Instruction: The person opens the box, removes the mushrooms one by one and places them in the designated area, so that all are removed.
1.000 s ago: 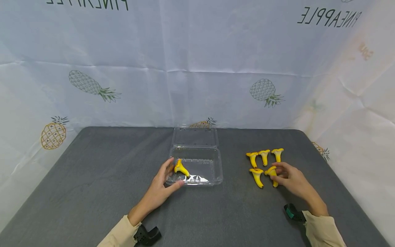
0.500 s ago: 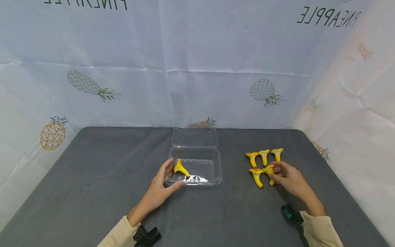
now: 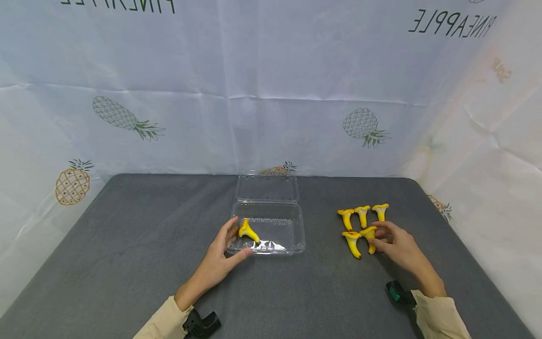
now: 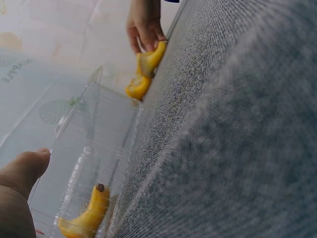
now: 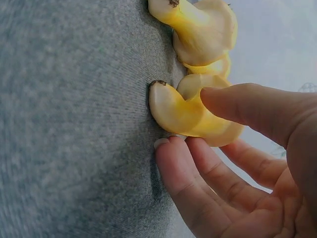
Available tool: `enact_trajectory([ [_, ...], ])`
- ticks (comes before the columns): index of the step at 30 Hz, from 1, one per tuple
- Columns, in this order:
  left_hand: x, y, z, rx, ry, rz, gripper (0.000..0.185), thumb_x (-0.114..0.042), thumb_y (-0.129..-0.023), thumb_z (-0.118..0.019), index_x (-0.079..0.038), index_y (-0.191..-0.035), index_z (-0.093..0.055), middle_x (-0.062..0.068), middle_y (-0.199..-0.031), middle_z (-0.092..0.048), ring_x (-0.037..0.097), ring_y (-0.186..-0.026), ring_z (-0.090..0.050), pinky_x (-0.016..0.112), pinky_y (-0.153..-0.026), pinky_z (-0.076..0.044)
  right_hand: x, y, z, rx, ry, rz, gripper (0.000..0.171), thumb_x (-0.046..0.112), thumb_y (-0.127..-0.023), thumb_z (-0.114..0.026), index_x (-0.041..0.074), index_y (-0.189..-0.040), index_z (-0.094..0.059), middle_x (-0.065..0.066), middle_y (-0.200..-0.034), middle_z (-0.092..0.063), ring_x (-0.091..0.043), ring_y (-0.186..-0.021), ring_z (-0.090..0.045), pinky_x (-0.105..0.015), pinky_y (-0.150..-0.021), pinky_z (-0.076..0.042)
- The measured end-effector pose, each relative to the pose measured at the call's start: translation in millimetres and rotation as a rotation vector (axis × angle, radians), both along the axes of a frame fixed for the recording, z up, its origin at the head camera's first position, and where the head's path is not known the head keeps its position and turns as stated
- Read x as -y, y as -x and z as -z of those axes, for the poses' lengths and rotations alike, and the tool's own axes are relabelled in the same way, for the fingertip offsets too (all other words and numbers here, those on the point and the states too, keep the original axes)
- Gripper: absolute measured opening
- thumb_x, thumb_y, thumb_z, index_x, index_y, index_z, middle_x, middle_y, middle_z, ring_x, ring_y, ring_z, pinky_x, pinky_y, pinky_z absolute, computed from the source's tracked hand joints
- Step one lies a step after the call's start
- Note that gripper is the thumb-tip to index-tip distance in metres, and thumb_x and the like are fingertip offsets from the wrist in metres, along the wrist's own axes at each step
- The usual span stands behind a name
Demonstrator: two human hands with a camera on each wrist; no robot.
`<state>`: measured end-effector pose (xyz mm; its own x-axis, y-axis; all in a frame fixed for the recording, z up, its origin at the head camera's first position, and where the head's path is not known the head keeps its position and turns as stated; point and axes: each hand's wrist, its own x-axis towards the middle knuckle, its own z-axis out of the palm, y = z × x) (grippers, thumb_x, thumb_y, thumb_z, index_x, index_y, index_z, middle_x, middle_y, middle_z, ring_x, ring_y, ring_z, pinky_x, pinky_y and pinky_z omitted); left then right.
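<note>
My right hand (image 3: 402, 248) pinches a yellow chanterelle mushroom (image 3: 369, 233) between thumb and fingers at the right of the table. In the right wrist view, the thumb is on one side of that chanterelle (image 5: 173, 111) and the fingertips are beneath it, close to the cloth. Its cap meets the cap of another chanterelle (image 3: 352, 242) to its left. My left hand (image 3: 215, 261) is spread around the near left corner of a clear plastic clamshell box (image 3: 301, 230), thumb along the front edge. Inside that box, one chanterelle (image 3: 249, 231) lies near the left wall.
A row of 3 more chanterelles (image 3: 362, 215) lies just behind the pair at the right. The box's lid (image 3: 267, 188) stands open toward the back edge of the dark grey table (image 3: 169, 212). Behind hangs a white pineapple-print curtain (image 3: 262, 132).
My right hand has shifted slightly left and back with the chanterelle, bringing its cap against its neighbour's. During the last half second it has barely moved. My left hand and the box stay put.
</note>
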<state>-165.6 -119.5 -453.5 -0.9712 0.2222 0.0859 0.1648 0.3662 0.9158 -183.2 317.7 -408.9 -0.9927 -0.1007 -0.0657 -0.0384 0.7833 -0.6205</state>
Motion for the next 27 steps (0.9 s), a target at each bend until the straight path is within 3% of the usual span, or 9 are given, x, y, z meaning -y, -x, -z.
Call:
enact_trajectory([
  [27,-0.4,0.3,-1.1,0.000,0.009,-0.001,0.088,-0.032,-0.093,-0.071,-0.012,-0.159,-0.015,0.019,-0.164,-0.021,0.037,-0.149,-0.029,0.057,-0.119,-0.031,0.0,1.9,2.0,0.039,0.002,0.016,0.059,0.024,-0.094,-0.069,-0.005,-0.139,-0.044,-0.026,-0.118,-0.059,-0.036,-0.096,-0.069,-0.037,-0.069,-0.058],
])
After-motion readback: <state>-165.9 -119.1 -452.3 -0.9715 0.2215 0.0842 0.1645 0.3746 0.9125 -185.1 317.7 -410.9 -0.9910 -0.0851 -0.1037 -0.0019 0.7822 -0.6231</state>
